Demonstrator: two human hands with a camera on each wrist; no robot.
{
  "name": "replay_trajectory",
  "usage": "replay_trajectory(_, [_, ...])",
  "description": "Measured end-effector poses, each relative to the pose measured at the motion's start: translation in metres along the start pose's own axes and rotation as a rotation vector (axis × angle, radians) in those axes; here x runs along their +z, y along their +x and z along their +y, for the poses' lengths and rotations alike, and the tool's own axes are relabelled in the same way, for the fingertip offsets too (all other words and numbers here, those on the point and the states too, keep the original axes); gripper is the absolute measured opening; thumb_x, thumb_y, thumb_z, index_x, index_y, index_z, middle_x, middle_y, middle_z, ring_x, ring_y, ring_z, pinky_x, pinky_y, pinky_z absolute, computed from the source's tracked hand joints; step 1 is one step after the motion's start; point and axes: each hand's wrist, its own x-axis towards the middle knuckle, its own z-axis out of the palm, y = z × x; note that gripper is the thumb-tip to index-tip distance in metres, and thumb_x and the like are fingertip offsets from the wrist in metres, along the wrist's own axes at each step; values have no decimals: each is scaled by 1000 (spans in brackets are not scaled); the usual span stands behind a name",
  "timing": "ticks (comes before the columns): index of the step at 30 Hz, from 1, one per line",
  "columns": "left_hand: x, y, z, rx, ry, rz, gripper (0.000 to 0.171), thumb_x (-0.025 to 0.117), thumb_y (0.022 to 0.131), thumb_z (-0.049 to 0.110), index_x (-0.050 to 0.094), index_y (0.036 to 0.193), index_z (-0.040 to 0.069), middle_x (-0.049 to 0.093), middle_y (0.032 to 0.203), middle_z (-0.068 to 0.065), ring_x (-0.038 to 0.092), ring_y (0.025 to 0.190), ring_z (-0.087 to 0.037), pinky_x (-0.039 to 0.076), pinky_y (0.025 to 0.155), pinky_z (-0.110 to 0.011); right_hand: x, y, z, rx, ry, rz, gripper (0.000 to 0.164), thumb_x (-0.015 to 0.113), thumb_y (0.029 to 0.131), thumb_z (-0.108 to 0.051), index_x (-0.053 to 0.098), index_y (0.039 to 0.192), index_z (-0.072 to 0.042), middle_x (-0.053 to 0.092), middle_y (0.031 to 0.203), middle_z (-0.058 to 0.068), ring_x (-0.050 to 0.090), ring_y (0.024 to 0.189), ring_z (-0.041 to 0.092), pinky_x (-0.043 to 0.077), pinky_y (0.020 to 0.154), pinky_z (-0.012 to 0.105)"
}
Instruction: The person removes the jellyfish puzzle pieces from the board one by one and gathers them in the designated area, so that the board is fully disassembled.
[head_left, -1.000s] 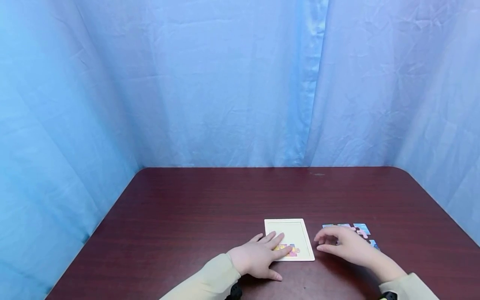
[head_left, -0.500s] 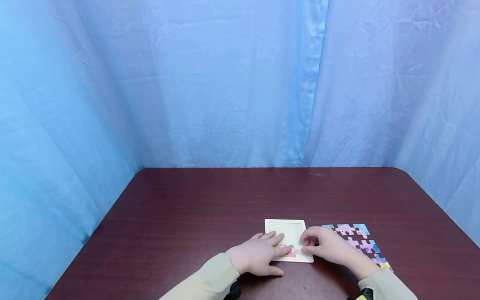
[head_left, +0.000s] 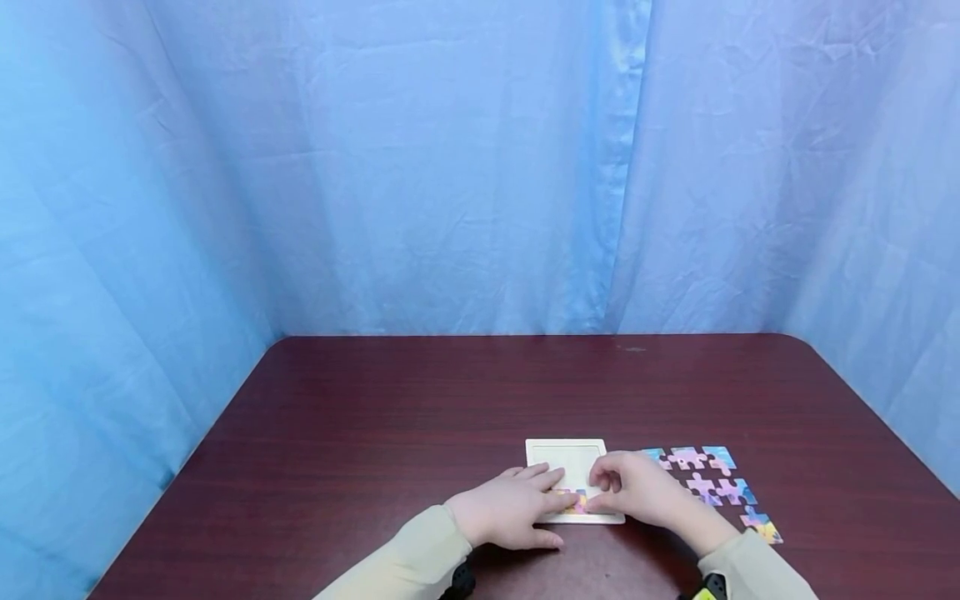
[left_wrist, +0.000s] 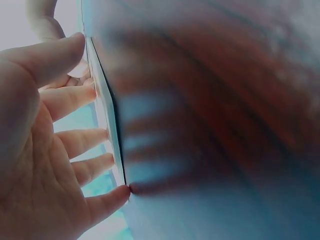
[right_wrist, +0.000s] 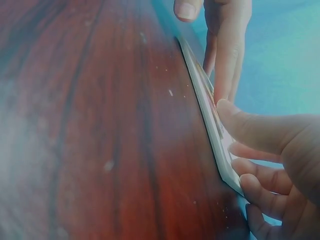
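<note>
In the head view, a shallow cream puzzle tray (head_left: 564,454) lies on the table, with joined yellow and pink puzzle pieces (head_left: 581,502) along its near side. My left hand (head_left: 510,508) rests on the tray from the left. Its fingers are spread and fairly straight, and they cover part of the pieces. From the right, my right hand (head_left: 637,487) reaches over the tray with its fingers bent. Its thumb tip is at the right end of the joined pieces. In the right wrist view the thumb (right_wrist: 255,127) touches the tray area; whether a piece is under the fingertips is hidden.
Several loose puzzle pieces (head_left: 701,483) lie in rough rows right of the tray, partly behind my right hand. A yellow and blue corner piece (head_left: 763,527) is nearest. The dark red table (head_left: 390,417) reaches back to blue curtains (head_left: 450,167).
My right hand has moved left from the loose pieces onto the tray, uncovering more of those pieces. My left hand stays on the tray, with only a slight shift.
</note>
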Motion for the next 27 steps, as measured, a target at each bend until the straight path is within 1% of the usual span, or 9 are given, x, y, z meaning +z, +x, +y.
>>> replay_trajectory(5, [0,-8,-8,68,13,21,54,58,89,49,49,139,30,37,150,-1,35,138,-19,36,106,-34,0,0,-1,4,-9,-3,26,83,67,-30,60,73,-19,48,65,-14,38,58,-4,35,54,19])
replay_trajectory(9, [0,-17,-17,95,7,16,53,61,88,47,52,136,29,37,151,3,34,139,-16,36,106,-37,1,0,-2,-2,-14,7,27,84,66,-28,60,73,-18,48,65,-14,38,58,-4,36,54,19])
replay_trajectory(14, [-2,-25,-22,85,-7,-22,53,62,87,47,53,135,29,39,150,5,35,139,-16,36,106,-41,1,0,-3,-19,-53,23,27,85,65,-29,61,73,-18,50,66,-14,41,60,-4,38,56,20])
replay_trajectory(17, [-3,-27,-22,74,-16,-37,53,63,86,47,53,136,29,40,149,6,36,138,-15,37,105,-42,1,2,-5,-48,-89,23,27,85,64,-29,63,75,-18,53,70,-14,44,64,-3,41,59,21])
replay_trajectory(22, [-3,-28,-22,66,-23,-35,55,64,86,47,53,136,28,40,148,5,37,138,-16,38,104,-42,3,5,-7,-120,-105,7,26,84,66,-28,67,81,-15,59,77,-13,49,70,-2,45,65,24])
replay_trajectory(27, [-2,-30,-18,62,-7,-27,67,69,78,52,51,138,27,39,150,3,34,139,-18,40,102,-41,4,7,-10,-158,-105,5,24,83,67,-23,69,84,-13,62,79,-11,51,73,-1,46,67,24])
